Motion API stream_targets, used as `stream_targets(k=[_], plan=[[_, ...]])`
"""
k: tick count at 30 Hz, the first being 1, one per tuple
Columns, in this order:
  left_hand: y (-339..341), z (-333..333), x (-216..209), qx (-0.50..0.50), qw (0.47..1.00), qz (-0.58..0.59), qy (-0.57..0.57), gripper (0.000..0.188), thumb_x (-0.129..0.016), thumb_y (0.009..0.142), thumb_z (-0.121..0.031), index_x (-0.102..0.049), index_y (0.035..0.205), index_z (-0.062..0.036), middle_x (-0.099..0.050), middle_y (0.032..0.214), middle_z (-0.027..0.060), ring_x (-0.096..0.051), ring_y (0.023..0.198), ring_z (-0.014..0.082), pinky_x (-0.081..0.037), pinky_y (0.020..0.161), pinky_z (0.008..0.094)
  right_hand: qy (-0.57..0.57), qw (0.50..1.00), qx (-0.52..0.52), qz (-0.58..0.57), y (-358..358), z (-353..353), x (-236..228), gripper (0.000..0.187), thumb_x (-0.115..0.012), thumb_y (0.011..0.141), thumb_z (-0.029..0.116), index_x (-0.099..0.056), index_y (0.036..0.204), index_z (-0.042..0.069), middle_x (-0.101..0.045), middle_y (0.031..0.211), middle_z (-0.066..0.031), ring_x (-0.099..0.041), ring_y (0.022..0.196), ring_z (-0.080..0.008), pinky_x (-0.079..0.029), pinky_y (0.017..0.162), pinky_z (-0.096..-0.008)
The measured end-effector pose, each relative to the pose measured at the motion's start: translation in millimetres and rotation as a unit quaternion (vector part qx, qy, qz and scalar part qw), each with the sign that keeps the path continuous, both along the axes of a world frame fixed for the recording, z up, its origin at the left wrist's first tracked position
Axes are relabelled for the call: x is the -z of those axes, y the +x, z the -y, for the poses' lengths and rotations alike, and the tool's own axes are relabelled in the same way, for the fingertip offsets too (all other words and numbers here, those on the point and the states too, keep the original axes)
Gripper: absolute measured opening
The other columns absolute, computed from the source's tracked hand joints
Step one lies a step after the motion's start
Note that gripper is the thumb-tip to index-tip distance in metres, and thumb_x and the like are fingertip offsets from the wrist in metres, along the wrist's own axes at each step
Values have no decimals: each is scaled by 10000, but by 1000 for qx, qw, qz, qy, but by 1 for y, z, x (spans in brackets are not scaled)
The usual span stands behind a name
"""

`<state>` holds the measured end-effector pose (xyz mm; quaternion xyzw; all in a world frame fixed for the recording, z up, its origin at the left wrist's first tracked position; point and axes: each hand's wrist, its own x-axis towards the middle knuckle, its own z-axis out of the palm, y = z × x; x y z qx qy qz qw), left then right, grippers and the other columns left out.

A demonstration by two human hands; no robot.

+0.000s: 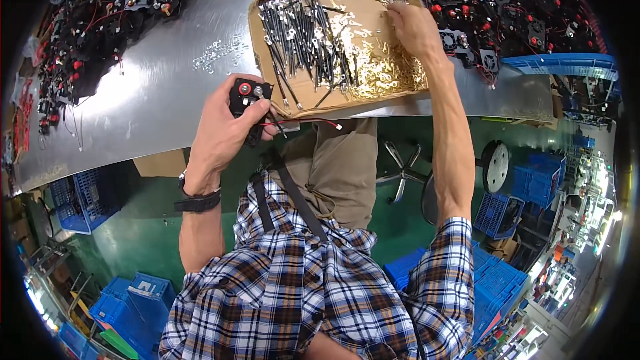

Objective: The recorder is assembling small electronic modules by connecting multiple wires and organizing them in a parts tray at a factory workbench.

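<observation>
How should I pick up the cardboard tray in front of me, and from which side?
Probably from the near side, gripping the left and right walls of the cardboard tray with both hands. It's wide and shallow, with raised edges to grip, and black cables and gold terminals lie loose inside, so keep it level.

No text, label, number or sign can be read in this view, on the black module (249,97) or on anything around it

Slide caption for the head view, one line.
Left hand holds a black part; right hand over a cardboard tray of black cables and gold terminals.
</observation>
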<state>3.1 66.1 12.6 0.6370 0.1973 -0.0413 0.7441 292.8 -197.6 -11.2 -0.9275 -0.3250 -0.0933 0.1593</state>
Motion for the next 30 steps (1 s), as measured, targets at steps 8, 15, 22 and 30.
stream_targets(k=[8,15,22,30], plan=[[0,-1,1,-8,1000,1,-4,248,-646,966,-52,-557,1184,25,-680,862,89,-690,668,157,-583,602,290,-66,998,-20,7,-7,-15,2,225,-631,960,201,-747,1042,26,-735,919,-218,-711,826,-397,-563,769,-453],[-1,0,-2,-18,999,-8,-26,254,-662,963,-56,-558,1181,19,-674,886,83,-690,673,149,-595,600,288,113,977,-164,-77,-49,-53,-22,193,-640,944,150,-687,1001,-28,-715,789,-154,-679,712,-199,-521,673,-341],[1,-1,4,-1,1000,22,-6,223,-657,953,-52,-578,1144,32,-675,881,69,-690,691,137,-585,590,280,169,902,-259,-300,-168,-105,-34,162,-650,968,149,-667,988,-11,-659,693,-176,-650,592,-248,-497,574,-366],[0,-1,8,-9,999,30,17,202,-640,937,-48,-584,1107,46,-680,858,74,-682,684,135,-574,582,283,136,907,-223,-329,-173,-119,-42,221,-662,947,169,-676,922,-50,-636,655,-200,-638,570,-257,-494,568,-383]])
